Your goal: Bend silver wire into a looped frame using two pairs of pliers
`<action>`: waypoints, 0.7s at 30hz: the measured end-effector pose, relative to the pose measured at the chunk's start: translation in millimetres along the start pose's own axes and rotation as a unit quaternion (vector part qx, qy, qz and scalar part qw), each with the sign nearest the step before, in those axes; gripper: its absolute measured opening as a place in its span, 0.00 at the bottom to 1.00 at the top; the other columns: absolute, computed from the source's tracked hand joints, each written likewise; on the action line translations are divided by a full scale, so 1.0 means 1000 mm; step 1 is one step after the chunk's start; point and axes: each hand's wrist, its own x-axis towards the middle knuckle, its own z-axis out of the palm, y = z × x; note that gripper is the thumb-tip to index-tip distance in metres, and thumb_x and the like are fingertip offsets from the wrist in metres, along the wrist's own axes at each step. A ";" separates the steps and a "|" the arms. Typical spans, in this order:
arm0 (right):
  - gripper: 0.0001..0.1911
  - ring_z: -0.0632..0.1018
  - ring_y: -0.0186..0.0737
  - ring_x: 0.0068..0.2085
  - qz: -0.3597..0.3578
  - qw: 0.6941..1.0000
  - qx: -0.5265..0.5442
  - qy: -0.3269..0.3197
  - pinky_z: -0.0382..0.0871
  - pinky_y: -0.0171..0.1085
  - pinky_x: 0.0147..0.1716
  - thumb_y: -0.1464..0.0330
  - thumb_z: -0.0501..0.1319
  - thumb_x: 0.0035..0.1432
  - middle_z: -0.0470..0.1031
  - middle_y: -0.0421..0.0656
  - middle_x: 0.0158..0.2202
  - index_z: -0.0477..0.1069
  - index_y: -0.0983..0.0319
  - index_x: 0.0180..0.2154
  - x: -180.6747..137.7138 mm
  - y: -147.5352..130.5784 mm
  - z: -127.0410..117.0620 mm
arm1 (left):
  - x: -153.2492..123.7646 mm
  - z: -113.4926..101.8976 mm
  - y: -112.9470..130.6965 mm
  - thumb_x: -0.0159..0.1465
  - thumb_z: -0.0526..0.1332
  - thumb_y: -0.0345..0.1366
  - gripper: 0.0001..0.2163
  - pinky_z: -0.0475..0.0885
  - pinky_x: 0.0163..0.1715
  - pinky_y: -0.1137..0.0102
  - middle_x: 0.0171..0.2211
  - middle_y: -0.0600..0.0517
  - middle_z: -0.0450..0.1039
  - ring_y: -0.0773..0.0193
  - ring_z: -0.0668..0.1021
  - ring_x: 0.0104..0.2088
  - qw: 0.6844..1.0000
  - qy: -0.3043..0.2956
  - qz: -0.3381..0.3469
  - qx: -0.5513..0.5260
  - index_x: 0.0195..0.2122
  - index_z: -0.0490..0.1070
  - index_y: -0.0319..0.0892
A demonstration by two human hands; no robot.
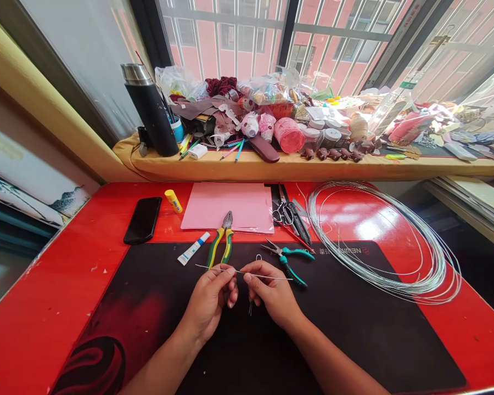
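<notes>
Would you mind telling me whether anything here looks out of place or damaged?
Nothing looks spilled or broken. The wire coil lies loose, its loops splaying unevenly over the corner of the black mat, and the windowsill is heaped with clutter. The left hand and right hand pinch a thin wire between them.

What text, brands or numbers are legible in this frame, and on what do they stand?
"NEUME": print along the far edge of the black desk mat; the reading is uncertain and the characters beside it are unclear.
White glue tube: print too small to read.
Green label on the windowsill: too blurred to read.
</notes>
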 end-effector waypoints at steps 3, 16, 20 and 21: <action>0.20 0.67 0.31 0.21 0.000 1.000 -0.002 -0.005 0.60 0.31 0.19 0.52 0.69 0.57 0.69 0.36 0.20 0.78 0.62 0.41 -0.001 -0.001 0.001 | 0.000 -0.001 0.001 0.53 0.75 0.44 0.17 0.62 0.17 0.77 0.21 0.59 0.68 0.72 0.70 0.19 1.000 0.008 -0.002 -0.017 0.32 0.70 0.41; 0.21 0.65 0.30 0.18 0.000 1.000 -0.008 0.007 0.57 0.31 0.20 0.52 0.67 0.59 0.68 0.36 0.18 0.80 0.64 0.41 0.001 -0.002 -0.002 | 0.000 0.001 -0.001 0.55 0.73 0.48 0.18 0.64 0.17 0.75 0.21 0.59 0.68 0.70 0.71 0.19 0.997 0.012 0.051 0.049 0.31 0.69 0.41; 0.21 0.64 0.30 0.18 0.001 1.000 -0.007 0.010 0.55 0.31 0.19 0.51 0.67 0.59 0.67 0.35 0.18 0.80 0.64 0.40 0.003 0.000 -0.003 | 0.001 0.001 -0.003 0.56 0.72 0.50 0.18 0.65 0.17 0.75 0.20 0.59 0.68 0.68 0.72 0.19 0.992 0.014 0.087 0.090 0.32 0.70 0.42; 0.21 0.64 0.30 0.18 0.001 1.000 -0.007 0.010 0.55 0.31 0.19 0.52 0.67 0.59 0.67 0.35 0.18 0.80 0.64 0.40 0.003 0.000 -0.003 | 0.001 0.000 -0.004 0.56 0.72 0.50 0.18 0.66 0.17 0.74 0.20 0.58 0.69 0.68 0.72 0.19 0.991 0.015 0.092 0.097 0.32 0.70 0.42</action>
